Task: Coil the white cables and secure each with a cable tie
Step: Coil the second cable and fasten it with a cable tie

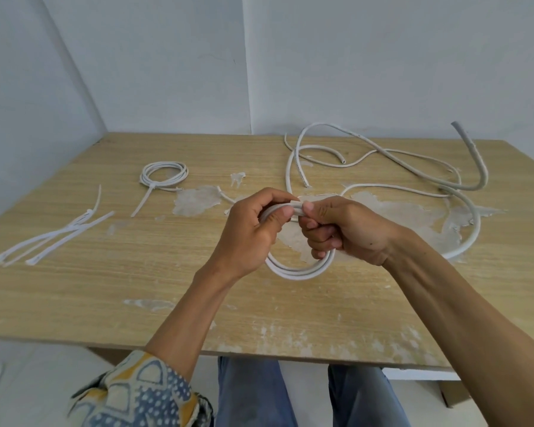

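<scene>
Above the middle of the wooden table (136, 272) I hold a small coil of white cable (299, 272). My left hand (253, 229) grips its top left, thumb over the strands. My right hand (342, 226) curls round the coil's right side and pinches the top. The cable's free length (472, 223) loops away to the right. A finished coil (164, 174) bound with a tie lies at the back left. Several white cable ties (53, 241) lie at the left edge.
Loose white cables (367, 149) sprawl over the back right of the table, and a thicker grey cable (478, 167) curves up beside them. Patches of peeled veneer mark the tabletop. White walls stand close behind and to the left.
</scene>
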